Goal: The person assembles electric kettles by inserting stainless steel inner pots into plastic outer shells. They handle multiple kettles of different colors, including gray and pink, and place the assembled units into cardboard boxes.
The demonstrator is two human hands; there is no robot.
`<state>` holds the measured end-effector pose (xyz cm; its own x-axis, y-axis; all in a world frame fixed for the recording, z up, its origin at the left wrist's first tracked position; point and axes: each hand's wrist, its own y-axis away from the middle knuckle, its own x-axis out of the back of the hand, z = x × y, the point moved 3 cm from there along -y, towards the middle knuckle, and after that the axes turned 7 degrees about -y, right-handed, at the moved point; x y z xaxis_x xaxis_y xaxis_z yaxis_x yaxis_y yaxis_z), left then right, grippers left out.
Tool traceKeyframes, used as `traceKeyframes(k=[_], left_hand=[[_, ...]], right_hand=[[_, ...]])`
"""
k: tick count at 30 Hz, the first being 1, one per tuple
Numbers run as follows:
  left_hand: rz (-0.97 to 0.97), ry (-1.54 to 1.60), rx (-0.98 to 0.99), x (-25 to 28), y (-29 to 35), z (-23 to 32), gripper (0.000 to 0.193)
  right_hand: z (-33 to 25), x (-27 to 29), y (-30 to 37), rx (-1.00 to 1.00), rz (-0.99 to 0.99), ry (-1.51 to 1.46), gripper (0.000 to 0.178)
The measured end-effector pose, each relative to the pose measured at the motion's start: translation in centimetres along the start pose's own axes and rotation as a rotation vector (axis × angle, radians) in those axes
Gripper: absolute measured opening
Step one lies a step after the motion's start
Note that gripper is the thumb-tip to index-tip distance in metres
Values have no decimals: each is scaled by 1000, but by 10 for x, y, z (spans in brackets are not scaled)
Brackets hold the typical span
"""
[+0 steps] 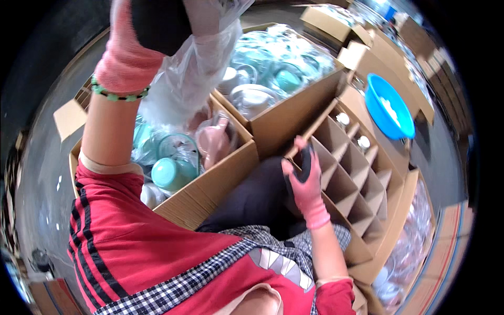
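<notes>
My left hand (157, 26), in a pink glove with a black coating, is raised at the top edge, and its fingertips are cut off. A crumpled clear plastic bag (184, 79) hangs from it, so the hand appears closed on the bag. Below is a carton (210, 191) of plastic-wrapped items, among them a teal rounded piece (167, 174) and a pink one (214, 139). My right hand (306, 184), gloved alike, has thumb and fingers apart at the near left edge of a divided carton (362, 249); nothing shows between them.
Two white-topped items (342, 119) stand in the divided carton's far cells. Another carton (299, 105) holds teal and white wrapped pieces. A blue basin (374, 102) with white bits rests on the right. Wrapped goods fill a carton (415, 247) at lower right.
</notes>
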<state>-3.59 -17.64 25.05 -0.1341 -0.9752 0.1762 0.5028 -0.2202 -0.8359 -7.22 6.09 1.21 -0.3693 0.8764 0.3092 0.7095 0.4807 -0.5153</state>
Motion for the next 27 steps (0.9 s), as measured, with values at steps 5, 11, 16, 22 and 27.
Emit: traceKeyframes(k=[5, 11, 16, 22, 27], left_hand=[[-156, 241, 83, -91, -20, -4, 14], [-223, 762, 380, -198, -22, -22, 13], [-103, 1087, 707, -263, 20, -32, 18], [-88, 249, 889, -211, 72, -39, 37], [55, -478, 467, -175, 145, -60, 52]], right_hand=[[-6, 66, -13, 79, 248, -216, 70], [-33, 147, 43, 15, 373, -528, 59], [28, 129, 128, -595, 812, -1279, 44], [115, 89, 212, -509, 620, -1232, 47], [97, 82, 208, -516, 525, -1214, 50]])
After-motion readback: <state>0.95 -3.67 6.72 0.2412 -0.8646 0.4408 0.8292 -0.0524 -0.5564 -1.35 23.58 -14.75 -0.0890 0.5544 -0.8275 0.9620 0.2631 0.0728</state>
